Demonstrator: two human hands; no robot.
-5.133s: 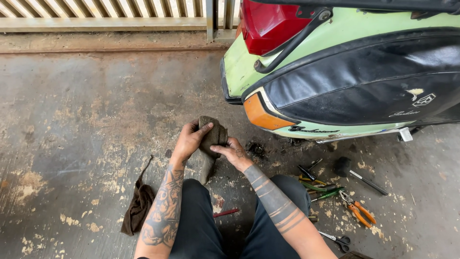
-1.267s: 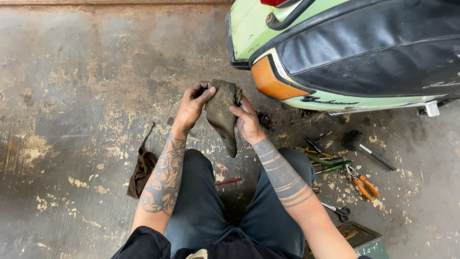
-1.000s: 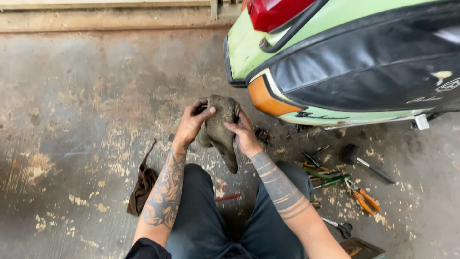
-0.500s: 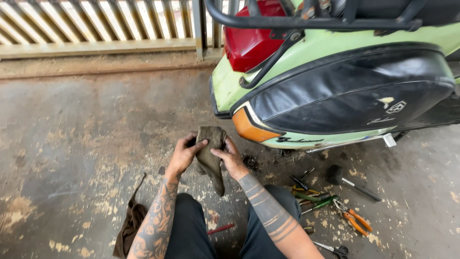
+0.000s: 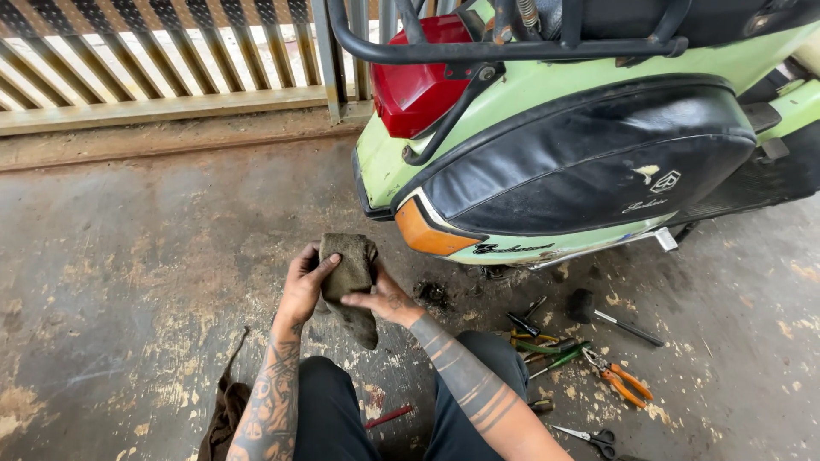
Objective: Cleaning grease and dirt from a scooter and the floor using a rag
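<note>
Between both hands (image 5: 342,286), a crumpled grimy rag (image 5: 350,277).

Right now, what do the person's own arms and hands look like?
Both forearms are bare, no sleeves or gloves. The left forearm carries dense dark figurative tattoos up to the left hand. The right forearm has several dark bands; the right hand bears a small tattoo. Dark trousers below.

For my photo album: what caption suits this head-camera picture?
Both hands, left hand and right hand, grip a grimy rag beside a green scooter, tools scattered nearby.
</note>
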